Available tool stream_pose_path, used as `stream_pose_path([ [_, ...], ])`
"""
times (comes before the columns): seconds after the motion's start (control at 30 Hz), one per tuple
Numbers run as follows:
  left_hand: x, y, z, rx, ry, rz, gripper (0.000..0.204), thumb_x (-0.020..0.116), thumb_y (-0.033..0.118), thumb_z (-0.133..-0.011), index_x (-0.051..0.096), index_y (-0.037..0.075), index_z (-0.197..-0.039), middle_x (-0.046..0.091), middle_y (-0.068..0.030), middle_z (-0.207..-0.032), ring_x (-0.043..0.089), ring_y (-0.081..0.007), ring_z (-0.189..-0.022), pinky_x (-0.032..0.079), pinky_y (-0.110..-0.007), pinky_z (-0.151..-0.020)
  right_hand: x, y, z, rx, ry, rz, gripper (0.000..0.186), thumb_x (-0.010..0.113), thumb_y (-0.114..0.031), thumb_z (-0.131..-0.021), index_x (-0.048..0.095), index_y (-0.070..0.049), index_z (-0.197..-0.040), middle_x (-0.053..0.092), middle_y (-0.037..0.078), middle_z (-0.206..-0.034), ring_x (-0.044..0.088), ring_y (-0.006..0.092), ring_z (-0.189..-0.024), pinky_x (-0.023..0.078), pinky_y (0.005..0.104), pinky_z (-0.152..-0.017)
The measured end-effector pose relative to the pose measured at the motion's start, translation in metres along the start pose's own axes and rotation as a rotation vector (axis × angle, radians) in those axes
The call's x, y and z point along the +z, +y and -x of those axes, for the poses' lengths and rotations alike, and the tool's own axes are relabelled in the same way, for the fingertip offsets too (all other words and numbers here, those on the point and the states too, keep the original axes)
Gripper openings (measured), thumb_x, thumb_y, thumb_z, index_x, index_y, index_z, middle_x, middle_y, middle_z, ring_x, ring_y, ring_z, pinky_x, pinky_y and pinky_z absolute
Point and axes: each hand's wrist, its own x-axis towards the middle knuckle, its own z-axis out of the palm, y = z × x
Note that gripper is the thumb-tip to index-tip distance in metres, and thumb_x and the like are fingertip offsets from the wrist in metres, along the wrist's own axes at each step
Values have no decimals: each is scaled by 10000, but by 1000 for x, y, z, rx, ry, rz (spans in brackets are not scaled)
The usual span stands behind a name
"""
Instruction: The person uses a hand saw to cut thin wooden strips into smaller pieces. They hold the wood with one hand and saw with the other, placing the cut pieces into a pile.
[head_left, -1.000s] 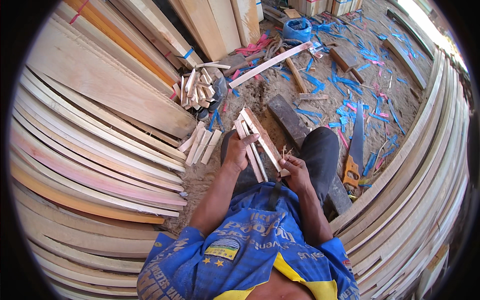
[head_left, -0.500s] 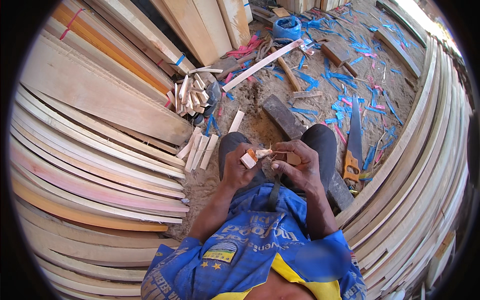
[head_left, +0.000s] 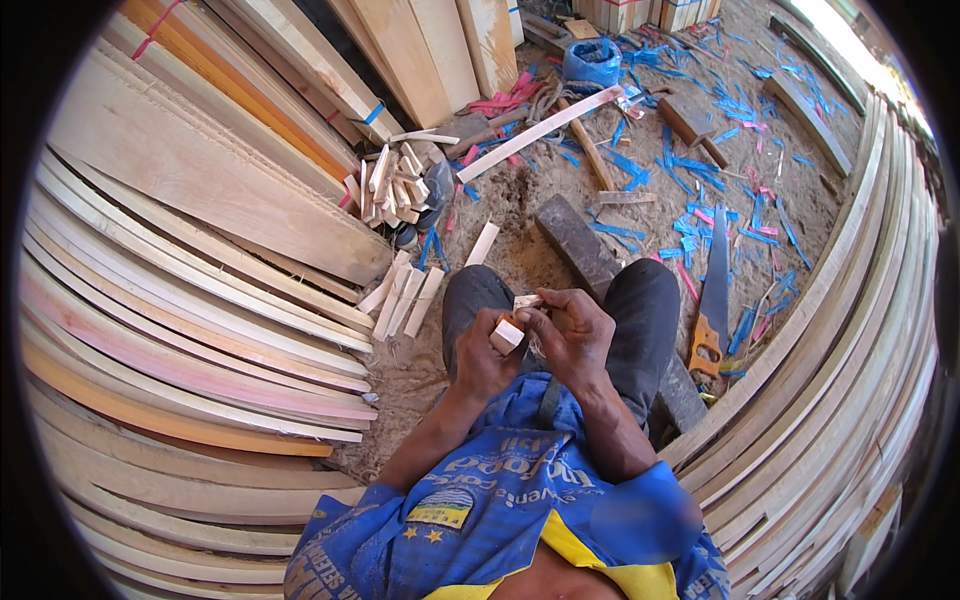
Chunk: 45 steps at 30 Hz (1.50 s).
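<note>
In front of my knees, my left hand [head_left: 482,362] is closed around a small pale wood block [head_left: 507,338] with an orange patch beside its end. My right hand [head_left: 574,337] meets it, thumb and fingers pinched on a short pale wood piece [head_left: 526,301] at the top. Whether that piece joins the block is hidden by my fingers. Just left of my knee lie several short wood strips [head_left: 408,298] on the sandy ground. Beyond them is a pile of small wood offcuts [head_left: 393,187].
Stacked boards [head_left: 200,330] line the left side, and long planks [head_left: 800,370] curve along the right. A handsaw [head_left: 714,290] lies right of my knee. Ahead are a dark timber beam [head_left: 575,245], a mallet [head_left: 690,125], a blue bag [head_left: 592,64] and scattered strapping scraps.
My right hand has moved left and closed in against my left hand. The wood block's end now tilts more toward me. The whole view has shifted slightly.
</note>
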Motion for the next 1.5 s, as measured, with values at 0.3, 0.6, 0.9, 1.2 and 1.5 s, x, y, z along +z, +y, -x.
stream_pose_path([
  [0.3, -10, -12, 6, -349, -306, -14, 334, 749, 149, -791, 586, -8, -1036, 703, -147, -898, 702, -218, -821, 545, -355, -724, 5, 44, 7, 541, -49, -302, 171, 788, -101, -813, 678, 20, -864, 705, 63, -843, 612, 81, -755, 504, 254, -658],
  [0.6, 5, -96, 9, -1014, -392, 787, 357, 765, 190, -834, 575, 48, -1101, 640, -92, -866, 665, -240, -781, 585, -442, -715, 11, 73, -6, 596, -190, -128, 347, 760, -321, -861, 700, 11, -942, 702, 66, -832, 632, 107, -745, 495, 263, -656],
  [0.9, -113, -229, -152, -1178, 52, 854, 264, 709, 280, -889, 601, 70, -1007, 636, -91, -828, 652, -270, -724, 573, -479, -701, -73, 147, 22, 856, 55, -328, 197, 664, -193, -938, 643, -7, -996, 627, 33, -749, 577, 77, -577, 443, 215, -481],
  [1.2, -251, -289, -341, -1101, 193, 169, 391, 711, 363, -880, 620, 37, -1075, 681, -153, -954, 688, -289, -810, 569, -512, -764, -61, 158, 15, 857, 10, -186, 233, 662, -215, -945, 639, 3, -1023, 620, 18, -792, 551, 58, -586, 461, 210, -498],
  [1.5, -81, -249, -282, -762, 51, -163, 344, 740, 304, -824, 637, 12, -975, 646, -96, -725, 603, -203, -503, 480, -372, -459, -64, 172, -25, 979, 38, -386, 216, 653, -220, -942, 638, -8, -978, 616, 26, -742, 558, 84, -567, 453, 224, -492],
])
